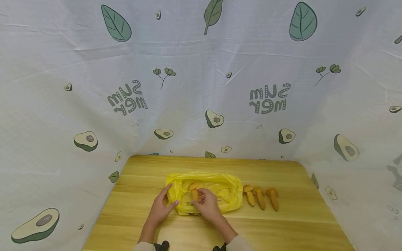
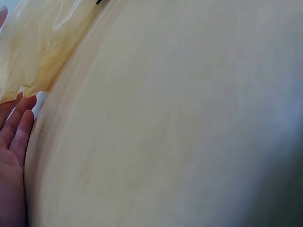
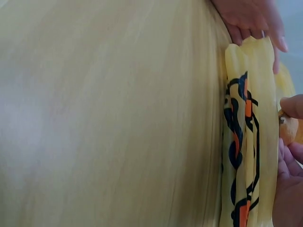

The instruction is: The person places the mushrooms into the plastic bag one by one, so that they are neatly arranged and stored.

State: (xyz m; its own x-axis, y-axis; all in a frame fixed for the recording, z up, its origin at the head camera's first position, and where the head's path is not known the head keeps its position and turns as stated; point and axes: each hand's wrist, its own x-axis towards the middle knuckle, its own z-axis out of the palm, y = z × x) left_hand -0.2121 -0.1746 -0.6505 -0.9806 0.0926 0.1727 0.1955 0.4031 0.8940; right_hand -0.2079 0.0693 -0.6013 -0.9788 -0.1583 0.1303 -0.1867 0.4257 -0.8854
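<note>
The right hand (image 1: pixel 208 205) has thumb and fingers together, clamped on the stem of a held mushroom (image 1: pixel 194 194), right over the mouth of a yellow bag (image 1: pixel 237 195); how far it sits below the rim is hard to tell. The step in hand looks like handling this mushroom at the bag's opening. The next move probably calls for a steady rim and a mushroom kept clear of the loose film while the pinch lasts. To that end the left hand (image 1: pixel 159 208), left of the pinch, rests at the bag's left end with thumb and fingers apart; whether it squeezes the film I cannot tell.

The held mushroom's long axis runs away from the person, cap beyond the fingertips, stem end back toward the body. Right of the grip, past the bag, three other mushrooms (image 1: pixel 260 199) lie much the same way, caps farthest off
</note>
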